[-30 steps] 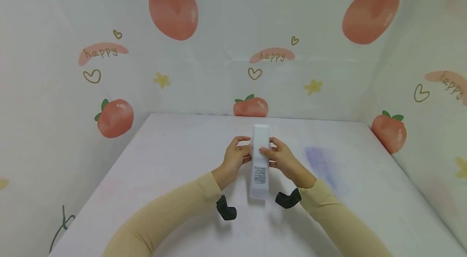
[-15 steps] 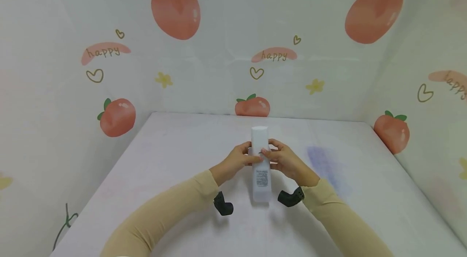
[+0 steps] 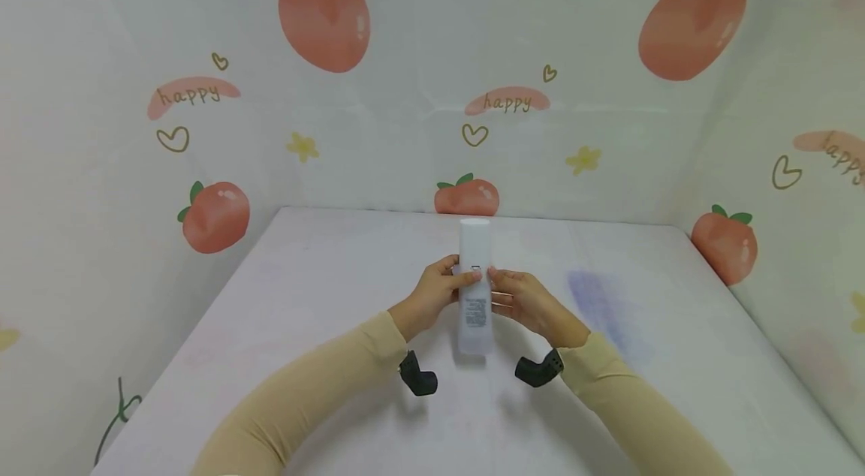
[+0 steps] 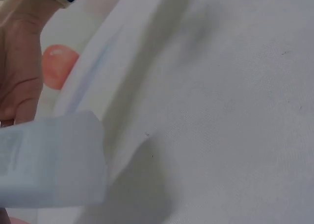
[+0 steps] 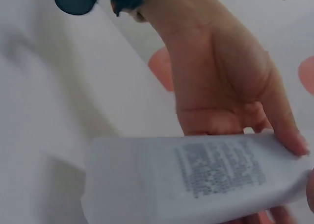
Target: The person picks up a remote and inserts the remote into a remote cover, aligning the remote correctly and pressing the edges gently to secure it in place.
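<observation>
A white bottle (image 3: 475, 245) with a block of small dark print (image 3: 476, 313) on its face stands on end between both hands in the head view. Its lower end is a paler, translucent cap (image 4: 81, 160). My left hand (image 3: 432, 297) grips it from the left, thumb across the front and fingers partly hidden behind. On the other side, my right hand (image 3: 535, 303) holds the bottle's right edge with the thumb near that edge. The right wrist view shows this thumb (image 5: 287, 128) on the bottle, with other fingertips beyond its far side.
A white-covered table (image 3: 324, 258) lies under the hands, with a bluish smudge (image 3: 601, 303) to the right. A pale curtain (image 3: 405, 25) printed with red fruit surrounds it. Black wrist cameras (image 3: 419, 378) hang below both cuffs.
My left thumb has come onto the bottle's front, while the right thumb has slid back to its right edge. The bottle has risen slightly and shifted a little left.
</observation>
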A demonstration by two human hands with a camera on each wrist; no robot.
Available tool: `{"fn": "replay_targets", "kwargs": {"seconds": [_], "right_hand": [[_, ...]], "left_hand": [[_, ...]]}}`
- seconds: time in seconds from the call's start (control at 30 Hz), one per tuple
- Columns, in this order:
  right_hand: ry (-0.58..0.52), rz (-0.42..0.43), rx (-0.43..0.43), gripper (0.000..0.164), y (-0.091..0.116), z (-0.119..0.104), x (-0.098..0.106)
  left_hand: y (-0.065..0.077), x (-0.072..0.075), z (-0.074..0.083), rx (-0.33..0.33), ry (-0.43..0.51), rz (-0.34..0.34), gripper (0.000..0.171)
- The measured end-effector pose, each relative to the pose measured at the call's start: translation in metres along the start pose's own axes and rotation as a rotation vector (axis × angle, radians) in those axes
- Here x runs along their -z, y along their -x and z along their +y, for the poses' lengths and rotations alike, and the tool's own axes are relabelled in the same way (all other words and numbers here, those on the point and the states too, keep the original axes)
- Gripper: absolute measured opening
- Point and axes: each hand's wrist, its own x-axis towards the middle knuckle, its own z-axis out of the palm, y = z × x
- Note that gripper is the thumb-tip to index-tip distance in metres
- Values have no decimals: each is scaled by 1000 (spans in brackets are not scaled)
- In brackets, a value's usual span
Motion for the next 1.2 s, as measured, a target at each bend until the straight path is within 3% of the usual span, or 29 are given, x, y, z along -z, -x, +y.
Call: {"fn": "replay_targets", "kwargs": {"seconds": [0.17,0.37,0.53,0.6,0.9,1.2], "right_hand": [[-122,61,17,10,0,4,-7],[-225,228,37,21,-4,4,-19],[-207,297,50,20,-8,-7,-18],[-197,295,58,20,-10,-12,-16],[-216,252,46,18,-21,-31,-10],[-155,248,33,14,-21,-31,-10]], "left_hand": [[-2,-1,1,20,2,21,46],[-3,-7,4,0,22,85,47],[-3,-10,9,30,114,61,49],[-2,-10,13,37,130,47,50],[0,-8,25,2,40,-14,45],[0,-6,30,-2,-8,35,47]]}}
